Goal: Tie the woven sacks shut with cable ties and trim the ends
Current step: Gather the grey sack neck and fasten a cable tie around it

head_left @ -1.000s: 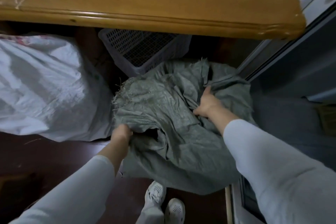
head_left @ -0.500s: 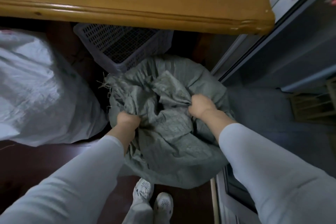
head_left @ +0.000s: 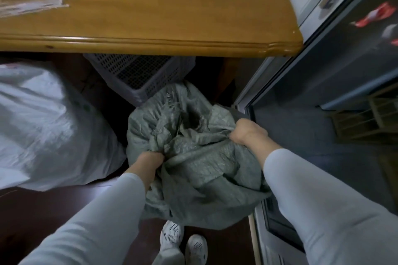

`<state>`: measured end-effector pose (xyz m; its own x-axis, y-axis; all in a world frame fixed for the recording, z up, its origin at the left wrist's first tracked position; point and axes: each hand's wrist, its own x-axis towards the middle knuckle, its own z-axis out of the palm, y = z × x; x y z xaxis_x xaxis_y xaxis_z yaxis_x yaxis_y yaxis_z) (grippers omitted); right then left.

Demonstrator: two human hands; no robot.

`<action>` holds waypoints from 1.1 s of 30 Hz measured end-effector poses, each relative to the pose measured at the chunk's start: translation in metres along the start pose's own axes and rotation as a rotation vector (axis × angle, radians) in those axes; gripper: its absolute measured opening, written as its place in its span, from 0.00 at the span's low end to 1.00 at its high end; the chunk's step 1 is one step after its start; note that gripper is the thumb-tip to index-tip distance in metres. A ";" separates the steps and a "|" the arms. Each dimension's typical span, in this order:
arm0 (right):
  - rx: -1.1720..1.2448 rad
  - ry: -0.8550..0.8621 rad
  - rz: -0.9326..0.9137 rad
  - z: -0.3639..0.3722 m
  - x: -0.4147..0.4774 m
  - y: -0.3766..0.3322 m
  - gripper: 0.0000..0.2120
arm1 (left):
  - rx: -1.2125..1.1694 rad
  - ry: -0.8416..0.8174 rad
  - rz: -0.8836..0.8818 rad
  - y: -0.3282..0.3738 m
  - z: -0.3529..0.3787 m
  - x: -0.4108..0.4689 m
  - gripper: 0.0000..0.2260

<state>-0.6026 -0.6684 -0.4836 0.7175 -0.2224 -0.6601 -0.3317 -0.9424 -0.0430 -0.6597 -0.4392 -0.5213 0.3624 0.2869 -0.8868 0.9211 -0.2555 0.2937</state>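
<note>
A grey-green woven sack (head_left: pixel 200 170) stands on the floor between both hands. The left hand (head_left: pixel 148 160) and right hand (head_left: pixel 245 133) each clench a fistful of its crumpled mouth. The fabric looks soft, crinkly and probably slippery; bunching the neck just below the frayed rim seems the best hold. Cable ties (head_left: pixel 32 4) lie on the worktop (head_left: pixel 172 6), well beyond the hands.

Fingers of the left hand (head_left: pixel 148 161) and right hand (head_left: pixel 245 133) are buried in folds of the grey sack (head_left: pixel 204 170); its contents are not visible. The cable ties (head_left: pixel 32 4) at the left edge of the table (head_left: pixel 172 6) are blurred and cut off there. The basket (head_left: pixel 140 75) is partly hidden under the table's front edge
</note>
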 end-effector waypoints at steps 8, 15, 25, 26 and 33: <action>0.513 -0.029 0.054 -0.033 -0.009 0.005 0.14 | -0.566 0.121 0.000 0.032 -0.032 -0.021 0.18; 1.301 0.180 0.158 -0.054 -0.005 -0.014 0.18 | -0.768 0.162 0.035 0.072 -0.036 -0.034 0.17; 1.583 0.375 0.084 -0.134 -0.027 -0.003 0.24 | -0.749 0.232 0.207 0.136 -0.049 -0.091 0.17; 1.575 0.336 0.086 -0.135 -0.029 0.003 0.27 | -0.764 0.234 0.223 0.135 -0.050 -0.096 0.18; 1.149 0.029 0.084 -0.067 -0.032 0.039 0.27 | -0.759 0.252 0.025 0.066 -0.023 -0.071 0.22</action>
<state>-0.5977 -0.7143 -0.4139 0.6757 -0.2929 -0.6765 -0.7306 -0.1435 -0.6676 -0.6210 -0.4548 -0.4310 0.3220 0.5126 -0.7960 0.7246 0.4077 0.5556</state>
